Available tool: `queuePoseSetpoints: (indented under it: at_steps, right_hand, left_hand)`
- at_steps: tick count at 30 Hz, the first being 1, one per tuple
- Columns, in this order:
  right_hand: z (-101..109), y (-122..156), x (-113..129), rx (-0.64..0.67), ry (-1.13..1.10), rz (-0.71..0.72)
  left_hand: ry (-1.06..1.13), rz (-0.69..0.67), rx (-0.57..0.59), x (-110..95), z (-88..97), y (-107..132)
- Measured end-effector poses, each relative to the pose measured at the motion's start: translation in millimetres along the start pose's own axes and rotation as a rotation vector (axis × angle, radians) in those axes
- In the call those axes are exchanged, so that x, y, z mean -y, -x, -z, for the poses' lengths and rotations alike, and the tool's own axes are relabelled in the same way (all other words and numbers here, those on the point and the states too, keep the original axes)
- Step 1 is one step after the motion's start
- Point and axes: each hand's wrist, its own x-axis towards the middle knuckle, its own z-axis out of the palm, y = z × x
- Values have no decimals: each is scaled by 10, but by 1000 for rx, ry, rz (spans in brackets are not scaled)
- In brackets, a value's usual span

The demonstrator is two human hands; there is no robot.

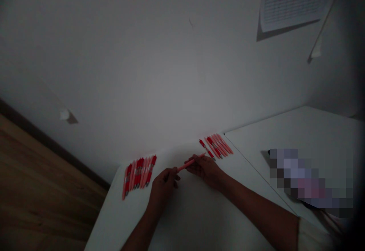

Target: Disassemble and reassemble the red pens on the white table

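Note:
A pink pen [186, 164] is held between both hands above the white table, tilted up to the right. The fingers of my left hand [165, 182] pinch its lower left end. My right hand [203, 169] grips it near the upper right end, the tip poking out past the fingers. To the left lies a row of pink and red pens [139, 173], several of them side by side. Beyond my right hand is another row of pens [219, 145], red ones at its left and pink ones at its right.
The white table [114, 220] meets a pale wall [142, 72] behind. A seam divides it from a second white tabletop [285, 129], where a blurred-out object [308, 182] lies at the right. Brown wood [42, 190] shows at lower left. A printed sheet [291, 3] hangs on the wall.

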Motion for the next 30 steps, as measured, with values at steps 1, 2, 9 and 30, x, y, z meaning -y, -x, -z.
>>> queuePoseSetpoints:
  at_steps: [1, 2, 9, 30]
  right_hand:
    - [-1, -1, 4, -1, 0, -1]
    - [-2, 0, 8, -5, -1, -2]
    - [4, -5, 16, -19, -9, 16]
    - [-24, 7, 19, -17, 27, 39]
  left_hand:
    - [-28, 4, 1, -2, 4, 5]
    - [-48, 7, 2, -2, 8, 10]
    - [-101, -76, 5, 18, 11, 9]
    - [-77, -62, 20, -33, 13, 22]
